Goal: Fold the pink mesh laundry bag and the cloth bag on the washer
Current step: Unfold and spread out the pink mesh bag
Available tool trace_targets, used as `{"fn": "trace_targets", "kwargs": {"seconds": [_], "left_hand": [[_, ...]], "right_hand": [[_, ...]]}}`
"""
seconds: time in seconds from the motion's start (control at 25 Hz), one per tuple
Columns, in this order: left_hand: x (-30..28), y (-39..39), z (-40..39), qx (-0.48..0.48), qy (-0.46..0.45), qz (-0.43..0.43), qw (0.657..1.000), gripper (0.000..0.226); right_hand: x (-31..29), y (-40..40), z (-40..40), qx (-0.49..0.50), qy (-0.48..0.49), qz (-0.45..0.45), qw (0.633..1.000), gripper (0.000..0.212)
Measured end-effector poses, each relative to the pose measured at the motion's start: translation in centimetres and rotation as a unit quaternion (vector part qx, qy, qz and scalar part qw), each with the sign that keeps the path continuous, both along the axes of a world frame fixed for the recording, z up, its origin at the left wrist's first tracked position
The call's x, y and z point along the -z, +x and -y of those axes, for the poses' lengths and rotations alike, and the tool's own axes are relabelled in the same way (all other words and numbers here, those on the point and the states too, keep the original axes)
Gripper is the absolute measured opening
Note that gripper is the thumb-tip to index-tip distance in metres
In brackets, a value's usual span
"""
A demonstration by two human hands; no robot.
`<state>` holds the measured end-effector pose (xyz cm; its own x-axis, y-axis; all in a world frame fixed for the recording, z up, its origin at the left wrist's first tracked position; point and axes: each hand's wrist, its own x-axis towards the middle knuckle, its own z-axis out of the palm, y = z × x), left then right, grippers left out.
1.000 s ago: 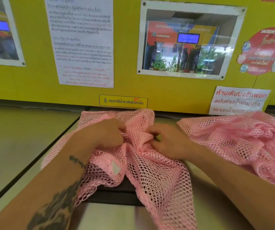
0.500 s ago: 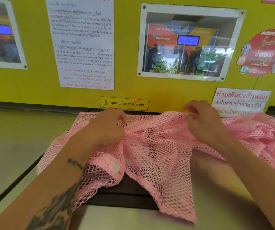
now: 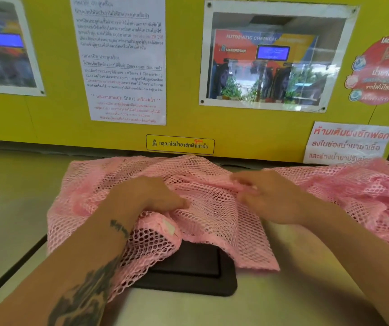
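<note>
While both hands gather the pink mesh laundry bag [image 3: 212, 215], it lies crumpled against the washer's [image 3: 271, 300] back edge, over a dark panel [image 3: 188, 274].
Left hand [image 3: 146, 196] and right hand [image 3: 266, 196] curl into mesh near its middle; the grip is blurred. Flattening comes next, I judge. More pink mesh [image 3: 362, 191] sits toward the right edge.

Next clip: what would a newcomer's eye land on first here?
The pink mesh laundry bag spread over the washer top, with both hands on it: the left hand and the right hand meet at a ridge of mesh in its middle. Behind it, the yellow wall carries a white notice sheet.
</note>
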<state>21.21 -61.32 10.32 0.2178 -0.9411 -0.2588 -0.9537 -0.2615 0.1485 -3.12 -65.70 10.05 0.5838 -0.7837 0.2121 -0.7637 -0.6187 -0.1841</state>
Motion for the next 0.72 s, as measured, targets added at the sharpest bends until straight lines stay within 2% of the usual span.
{"fn": "trace_targets", "kwargs": {"seconds": [0.08,0.12,0.2,0.24,0.36,0.44,0.52,0.64,0.72], "left_hand": [[0.0,-0.1,-0.1,-0.020,-0.032,0.013,0.999,0.095],[0.0,-0.2,-0.1,-0.022,-0.063,0.015,0.998,0.096],[0.0,-0.8,0.1,0.012,-0.130,-0.019,0.991,0.095],[0.2,-1.2,0.2,0.044,-0.147,-0.039,0.987,0.091],[0.1,-2.4,0.0,0.151,-0.092,-0.073,0.982,0.064],[0.0,-2.6,-0.3,0.170,-0.059,-0.125,0.976,0.054],[-0.3,-2.6,-0.5,0.164,-0.062,-0.158,0.972,0.045],[-0.4,-2.7,-0.7,0.162,-0.085,-0.172,0.968,0.031],[-0.3,-2.8,-0.7,0.156,-0.107,-0.187,0.964,0.030]], "right_hand": [[-0.1,0.5,-0.9,-0.053,0.111,0.006,0.992,0.038],[-0.2,0.5,-0.9,-0.058,0.134,0.040,0.988,0.032],[-0.3,-0.1,-0.2,-0.028,0.150,0.158,0.976,0.025],[-0.2,-0.3,0.1,-0.003,0.120,0.182,0.976,0.025],[0.7,-0.8,1.4,0.065,-0.009,0.143,0.988,0.031],[1.1,-0.5,2.4,0.093,-0.049,0.138,0.985,0.030],[1.4,0.0,3.7,0.108,-0.035,0.106,0.988,0.032],[2.2,0.9,4.7,0.121,0.044,0.022,0.991,0.029],[1.9,1.1,4.8,0.146,-0.021,0.022,0.989,0.019]]}}
